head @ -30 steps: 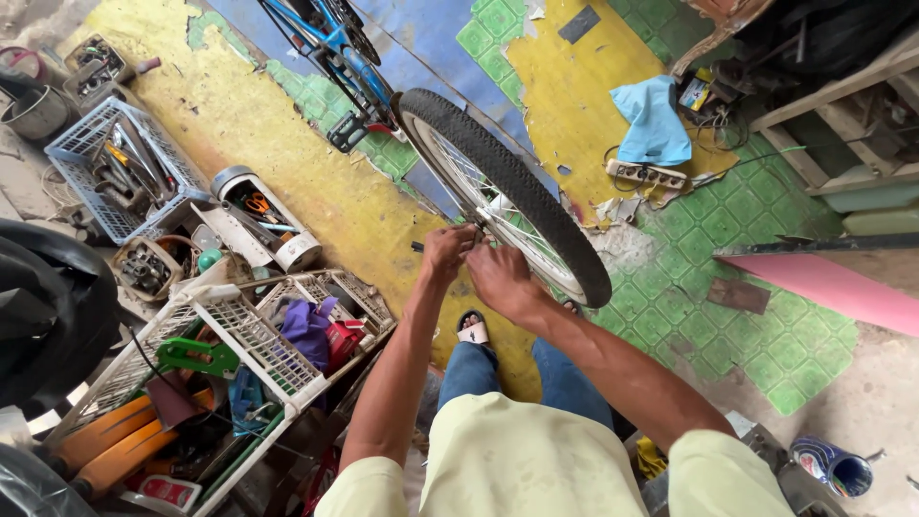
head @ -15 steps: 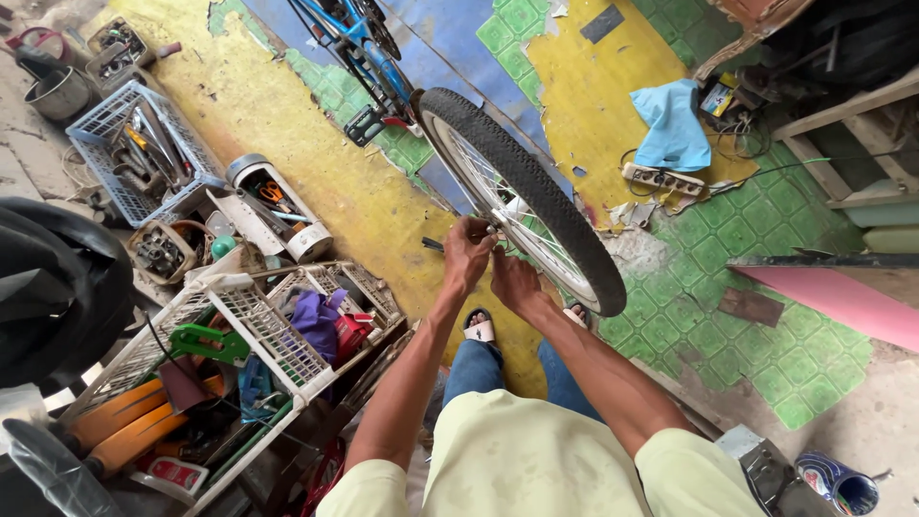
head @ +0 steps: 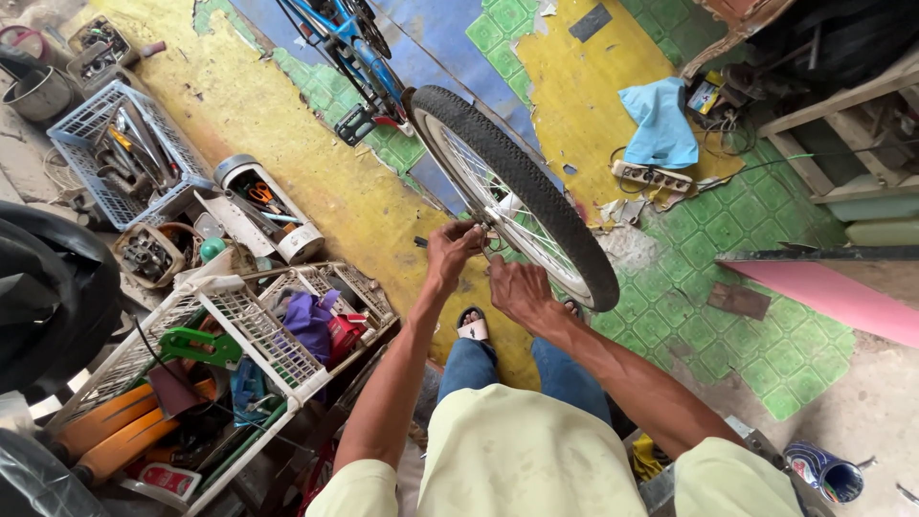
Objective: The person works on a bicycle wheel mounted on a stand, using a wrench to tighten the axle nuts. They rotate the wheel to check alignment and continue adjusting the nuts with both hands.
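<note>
A bicycle wheel (head: 536,196) with a black tyre and silver spokes stands upright in front of me, attached to a blue bicycle frame (head: 345,43). My left hand (head: 452,251) pinches something small at the spokes near the hub; what it grips is too small to tell. My right hand (head: 519,290) sits just below it, fingers curled at the spokes close to the rim. Both forearms reach forward over my jeans-clad knees and a sandalled foot (head: 473,325).
White plastic crates (head: 258,330) of tools and rags stand at my left, a blue basket (head: 86,124) of tools farther off. A black tyre (head: 38,287) lies at the left edge. A blue cloth (head: 661,124) and power strip (head: 653,176) lie beyond the wheel; a pink board (head: 833,292) at right.
The view has shifted slightly. Both hands stay at the spokes, the left one lifted a little higher on the wheel.
</note>
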Available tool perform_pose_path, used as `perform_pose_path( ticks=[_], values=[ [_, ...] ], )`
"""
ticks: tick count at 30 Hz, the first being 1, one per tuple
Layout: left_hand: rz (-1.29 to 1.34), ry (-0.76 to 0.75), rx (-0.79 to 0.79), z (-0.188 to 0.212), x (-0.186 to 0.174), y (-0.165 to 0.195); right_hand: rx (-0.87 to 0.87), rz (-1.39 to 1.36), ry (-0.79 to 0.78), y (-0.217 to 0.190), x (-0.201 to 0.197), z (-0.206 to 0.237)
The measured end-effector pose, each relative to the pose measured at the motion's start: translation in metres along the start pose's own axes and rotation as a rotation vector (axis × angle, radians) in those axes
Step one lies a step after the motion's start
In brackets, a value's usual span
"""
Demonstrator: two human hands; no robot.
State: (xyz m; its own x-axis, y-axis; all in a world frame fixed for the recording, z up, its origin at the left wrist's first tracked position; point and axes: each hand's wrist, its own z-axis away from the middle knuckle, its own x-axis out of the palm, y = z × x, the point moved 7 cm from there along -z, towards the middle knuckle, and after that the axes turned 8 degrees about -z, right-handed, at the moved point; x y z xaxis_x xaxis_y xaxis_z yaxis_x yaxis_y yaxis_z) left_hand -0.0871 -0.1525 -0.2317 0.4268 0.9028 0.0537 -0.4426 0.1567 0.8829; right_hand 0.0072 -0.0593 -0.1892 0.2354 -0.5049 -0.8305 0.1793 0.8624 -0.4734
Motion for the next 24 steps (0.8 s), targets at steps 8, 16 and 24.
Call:
perform_pose_path(
  ticks=[8, 16, 24],
  values=[
    [0.277, -0.1, -0.304, -0.013, 0.006, -0.022, -0.026, 0.263, -0.205, -0.011, 0.003, -0.023],
    [0.359, -0.083, -0.386, -0.013, 0.01, -0.026, -0.297, 0.861, -0.236, -0.006, 0.02, -0.019],
    [0.232, -0.09, -0.179, -0.012, 0.011, -0.012, 0.01, 0.159, -0.123, 0.004, 0.012, -0.008]
  ],
)
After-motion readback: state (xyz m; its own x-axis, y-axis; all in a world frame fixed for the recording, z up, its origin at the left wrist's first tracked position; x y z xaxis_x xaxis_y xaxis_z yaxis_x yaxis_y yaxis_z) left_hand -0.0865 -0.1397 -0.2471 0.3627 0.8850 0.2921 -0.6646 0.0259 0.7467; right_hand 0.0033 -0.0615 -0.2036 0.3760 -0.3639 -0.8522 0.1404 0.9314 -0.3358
